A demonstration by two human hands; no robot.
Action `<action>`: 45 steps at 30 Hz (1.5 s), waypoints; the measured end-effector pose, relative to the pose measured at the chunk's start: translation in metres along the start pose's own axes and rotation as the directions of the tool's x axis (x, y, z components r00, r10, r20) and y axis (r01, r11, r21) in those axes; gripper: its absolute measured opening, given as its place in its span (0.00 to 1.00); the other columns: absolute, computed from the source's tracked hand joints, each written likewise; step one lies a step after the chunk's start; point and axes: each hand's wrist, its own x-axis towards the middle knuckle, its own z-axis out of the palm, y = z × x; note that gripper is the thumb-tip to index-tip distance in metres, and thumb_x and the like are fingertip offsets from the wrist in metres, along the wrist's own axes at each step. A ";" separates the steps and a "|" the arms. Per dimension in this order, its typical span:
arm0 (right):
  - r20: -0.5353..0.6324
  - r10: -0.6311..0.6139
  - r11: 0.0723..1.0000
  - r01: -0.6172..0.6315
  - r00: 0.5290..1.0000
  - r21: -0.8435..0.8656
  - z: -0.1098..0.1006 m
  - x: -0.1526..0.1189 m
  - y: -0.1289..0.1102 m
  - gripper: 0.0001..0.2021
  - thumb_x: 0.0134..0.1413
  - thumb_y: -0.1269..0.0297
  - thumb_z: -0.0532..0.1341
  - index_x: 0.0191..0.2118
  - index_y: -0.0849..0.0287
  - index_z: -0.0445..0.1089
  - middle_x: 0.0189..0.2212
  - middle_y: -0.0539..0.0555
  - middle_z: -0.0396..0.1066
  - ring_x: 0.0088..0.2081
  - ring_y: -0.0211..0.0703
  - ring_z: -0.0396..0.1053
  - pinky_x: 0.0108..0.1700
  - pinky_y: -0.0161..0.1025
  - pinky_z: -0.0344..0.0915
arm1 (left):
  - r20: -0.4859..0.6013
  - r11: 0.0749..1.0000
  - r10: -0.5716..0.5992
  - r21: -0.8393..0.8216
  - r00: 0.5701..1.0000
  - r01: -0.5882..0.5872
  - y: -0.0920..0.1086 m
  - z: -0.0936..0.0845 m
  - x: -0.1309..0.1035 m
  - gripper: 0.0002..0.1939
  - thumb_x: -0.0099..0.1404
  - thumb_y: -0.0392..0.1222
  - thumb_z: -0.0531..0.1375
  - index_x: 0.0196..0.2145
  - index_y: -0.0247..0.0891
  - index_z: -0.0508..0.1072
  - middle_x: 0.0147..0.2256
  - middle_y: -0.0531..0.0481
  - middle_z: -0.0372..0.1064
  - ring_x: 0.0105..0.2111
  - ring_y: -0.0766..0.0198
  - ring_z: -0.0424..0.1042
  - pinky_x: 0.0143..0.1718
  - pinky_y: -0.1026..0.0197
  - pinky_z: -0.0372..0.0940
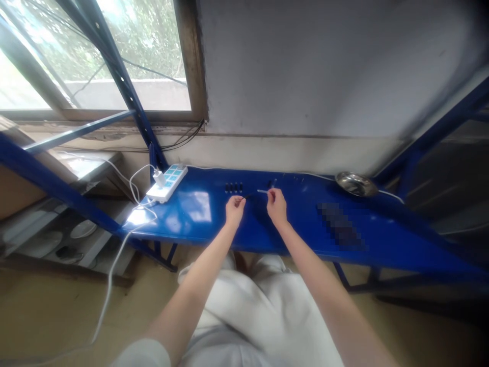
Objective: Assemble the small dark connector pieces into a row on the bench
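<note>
My left hand (234,209) is closed in a pinch on a small dark slim piece (248,195) that points right. Between the fingertips of my right hand (277,206) is a thin whitish, translucent stick (262,191), its free end toward the dark piece, a small gap apart. Both hands are just above the blue table. Several short black cylinders (234,188) stand in a row beyond my left hand. Just past my right fingers lies a small clear and dark piece (272,183), too small to make out.
A white power strip (168,184) with a plugged-in charger is on the left end of the blue table (214,229). A shiny metal bowl (355,184) sits at the back right, and a blurred-out dark object (341,225) lies nearer. A white cable (110,270) hangs off the left side.
</note>
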 end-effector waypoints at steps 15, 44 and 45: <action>0.141 0.062 0.966 -0.095 0.988 0.242 -0.013 -0.004 -0.019 0.12 0.55 0.55 0.50 0.34 0.57 0.63 0.29 0.53 0.67 0.31 0.41 0.65 0.36 0.39 0.61 | -0.029 0.999 -0.028 -0.018 0.999 0.028 -0.002 0.001 0.001 0.05 0.56 0.37 0.58 0.32 0.35 0.70 0.31 0.48 0.70 0.32 0.66 0.68 0.39 0.60 0.63; 0.611 0.000 0.995 -0.060 0.791 0.079 -0.012 0.014 -0.024 0.07 0.52 0.65 0.55 0.36 0.59 0.67 0.28 0.51 0.71 0.28 0.37 0.67 0.34 0.37 0.64 | 0.022 0.991 0.079 -0.113 0.997 -0.076 -0.004 0.000 0.001 0.10 0.55 0.37 0.59 0.37 0.35 0.72 0.34 0.46 0.71 0.34 0.65 0.71 0.42 0.58 0.65; 0.624 -0.018 0.998 -0.020 0.782 0.053 -0.011 0.014 -0.024 0.07 0.52 0.65 0.55 0.36 0.59 0.68 0.29 0.52 0.71 0.29 0.37 0.67 0.34 0.37 0.64 | 0.022 0.991 0.082 -0.108 0.996 -0.079 -0.003 0.000 0.001 0.10 0.56 0.36 0.58 0.37 0.35 0.73 0.35 0.46 0.71 0.34 0.65 0.71 0.42 0.58 0.65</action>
